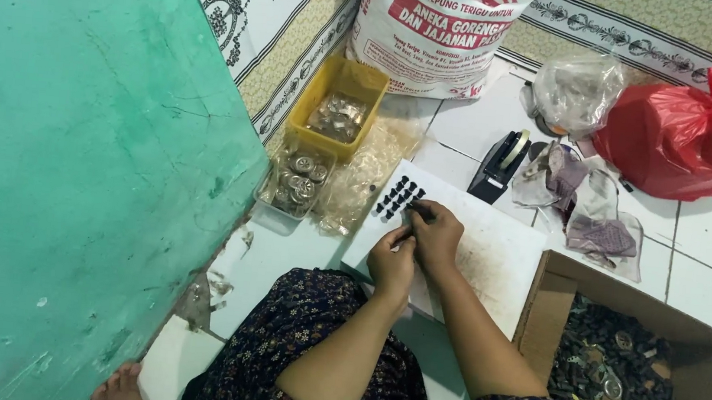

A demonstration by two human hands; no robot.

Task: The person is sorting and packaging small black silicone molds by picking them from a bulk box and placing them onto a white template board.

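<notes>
While both hands worked together over the white board (pixel 490 256), the left hand (pixel 391 264) pinched something too small to tell. The right hand (pixel 436 229) curled its fingers beside rows of small black pieces (pixel 398 198); whether it gripped anything was unclear.

Both hands over white board (pixel 490 256) on tiled floor. Left hand (pixel 391 264) & right hand (pixel 435 232) touching, fingers pinched together beside rows of small black pieces (pixel 398 197); what is between fingers too small to tell. Yellow tub (pixel 313 105) and clear tub (pixel 272 209) w/ round metal parts at left. Cardboard box (pixel 707 347) of dark parts at right. Black tape dispenser (pixel 498 166), red bag (pixel 679 140) behind.
</notes>
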